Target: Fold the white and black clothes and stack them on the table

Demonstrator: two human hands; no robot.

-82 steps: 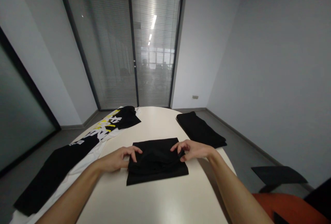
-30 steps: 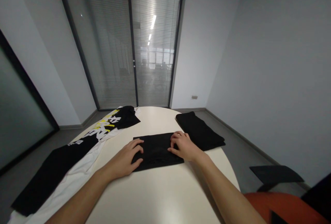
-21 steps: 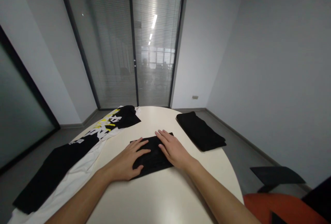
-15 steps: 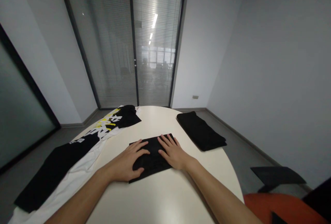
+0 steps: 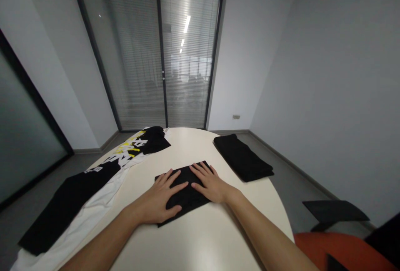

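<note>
A small folded black cloth lies flat on the white round table in front of me. My left hand rests on its left part, palm down with fingers spread. On its right part lies my right hand, also flat, its fingers apart and pointing away from me. The two hands do not touch each other, and some black fabric shows between them. Parts of the cloth are hidden under both palms.
Along the table's left side lie a black shirt with white and yellow print and white fabric. A folded black garment sits at the right edge. An orange chair stands at the lower right.
My left hand has slid slightly to the right over the cloth. The cloth has turned a little, its near left corner now closer to me. My right hand has barely moved.
</note>
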